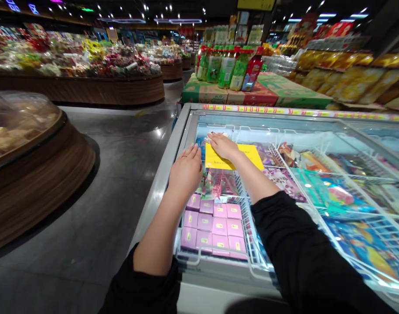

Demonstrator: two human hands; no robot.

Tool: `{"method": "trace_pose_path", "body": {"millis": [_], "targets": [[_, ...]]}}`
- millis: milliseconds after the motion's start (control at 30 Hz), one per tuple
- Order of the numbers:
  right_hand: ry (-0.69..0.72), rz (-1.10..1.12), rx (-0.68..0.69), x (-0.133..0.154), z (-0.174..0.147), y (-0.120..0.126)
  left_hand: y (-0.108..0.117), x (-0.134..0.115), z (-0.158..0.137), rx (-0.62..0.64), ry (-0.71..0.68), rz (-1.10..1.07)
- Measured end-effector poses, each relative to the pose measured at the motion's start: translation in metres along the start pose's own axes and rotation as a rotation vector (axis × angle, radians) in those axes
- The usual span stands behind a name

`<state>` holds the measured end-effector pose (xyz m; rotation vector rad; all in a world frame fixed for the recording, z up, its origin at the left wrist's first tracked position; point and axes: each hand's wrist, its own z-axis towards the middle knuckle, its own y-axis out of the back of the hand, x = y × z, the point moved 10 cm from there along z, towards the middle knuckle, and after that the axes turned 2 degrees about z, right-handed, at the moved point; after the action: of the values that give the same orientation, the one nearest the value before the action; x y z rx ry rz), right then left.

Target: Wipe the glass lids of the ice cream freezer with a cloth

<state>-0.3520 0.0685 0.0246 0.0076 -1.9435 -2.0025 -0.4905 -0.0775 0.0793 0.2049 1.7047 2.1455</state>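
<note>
2 hands flat on a chest freezer's glass lid

Left hand (186, 168) lies open-palmed on the glass lid (317, 131) near the freezer's left rim, holding nothing; right hand (223, 145) presses flat, fingers spread, on a yellow sign (248, 153); pink boxes (212, 226) sit beneath.

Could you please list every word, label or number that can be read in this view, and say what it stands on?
None can be read.
Yellow sign under the right hand: print too blurred.
Pink boxes below the left hand: labels too small.
Price strip on the freezer rim: unreadable.
Bottles and cartons: labels blurred.
</note>
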Motion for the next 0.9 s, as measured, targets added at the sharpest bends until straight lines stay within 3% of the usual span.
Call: {"method": "trace_pose_path", "body": {"millis": [133, 267, 400, 567, 800, 900], "targets": [[-0.019, -0.038, -0.042, -0.007, -0.026, 0.003, 0.000, 0.000, 0.000, 0.014, 0.010, -0.008], [0.038, -0.054, -0.037, 0.014, -0.052, -0.003, 0.000, -0.002, 0.000, 0.002, -0.005, 0.006], [0.065, -0.030, -0.002, 0.027, -0.038, -0.003, -0.002, -0.002, -0.001, 0.002, -0.019, 0.017], [-0.027, -0.026, 0.007, 0.015, -0.005, 0.003, -0.002, 0.000, 0.000, -0.003, -0.017, 0.013], [-0.262, -0.161, -0.184, 0.006, -0.017, 0.015, -0.003, 0.002, 0.002, 0.023, 0.009, -0.017], [-0.182, -0.153, -0.188, 0.014, -0.013, 0.015, -0.007, 0.008, 0.013, 0.062, 0.040, -0.043]]}}
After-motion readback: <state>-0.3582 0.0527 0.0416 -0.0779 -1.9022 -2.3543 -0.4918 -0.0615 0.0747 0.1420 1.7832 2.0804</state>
